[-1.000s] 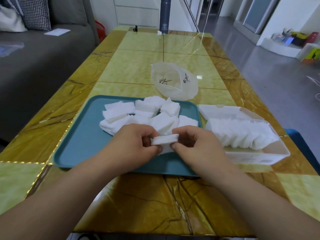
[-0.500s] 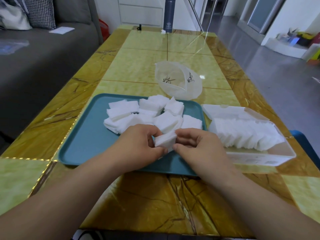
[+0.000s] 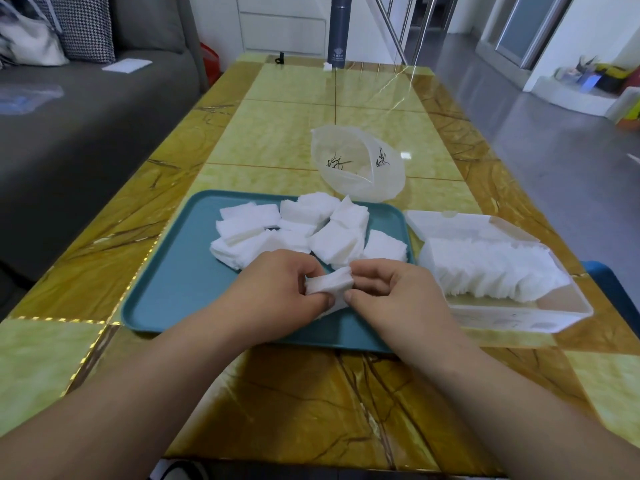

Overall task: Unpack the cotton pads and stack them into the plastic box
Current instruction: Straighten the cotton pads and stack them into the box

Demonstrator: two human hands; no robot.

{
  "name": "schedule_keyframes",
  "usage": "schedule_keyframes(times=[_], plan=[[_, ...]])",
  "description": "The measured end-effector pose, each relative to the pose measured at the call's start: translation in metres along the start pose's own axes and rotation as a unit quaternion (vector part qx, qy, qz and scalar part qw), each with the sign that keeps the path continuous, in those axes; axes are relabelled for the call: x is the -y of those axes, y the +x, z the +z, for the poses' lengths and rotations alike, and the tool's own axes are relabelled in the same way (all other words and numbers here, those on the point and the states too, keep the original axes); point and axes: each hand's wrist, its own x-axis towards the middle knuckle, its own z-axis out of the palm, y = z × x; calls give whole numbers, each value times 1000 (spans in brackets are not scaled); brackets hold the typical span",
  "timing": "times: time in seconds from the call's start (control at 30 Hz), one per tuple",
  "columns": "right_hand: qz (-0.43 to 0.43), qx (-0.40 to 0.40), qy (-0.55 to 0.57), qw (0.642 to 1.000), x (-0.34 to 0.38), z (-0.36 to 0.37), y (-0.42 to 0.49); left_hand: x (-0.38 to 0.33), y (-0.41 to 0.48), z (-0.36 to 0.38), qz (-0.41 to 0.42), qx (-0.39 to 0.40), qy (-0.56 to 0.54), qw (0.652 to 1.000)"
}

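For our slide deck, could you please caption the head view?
Left hand and right hand pinch a stack of cotton pads above a teal tray, beside the partly filled plastic box.

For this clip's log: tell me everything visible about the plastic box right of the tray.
The plastic box is a translucent white rectangular container resting flat on the table, just right of the teal tray; whether they touch is unclear. Its lid lies open on the far side. A row of white cotton pads stands on edge inside, leaving bare space along the near wall. Faint print marks the front wall. The right hand works beside it, over the tray.
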Motion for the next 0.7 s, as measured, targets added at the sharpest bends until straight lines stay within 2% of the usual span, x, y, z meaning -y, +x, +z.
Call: schedule_keyframes(times=[0.37, 0.5, 0.7], plan=[[-48, -12, -85, 995, 2, -12, -3, -11, 6, 6, 25, -16, -20, 999], [-66, -55, -105, 991, 2, -16, -4, -9, 18, 6, 33, -85, 73, 993], [-48, -56, -56, 996, -1, -18, -4, -11, 28, 22, 56, -55, 118, 990]])
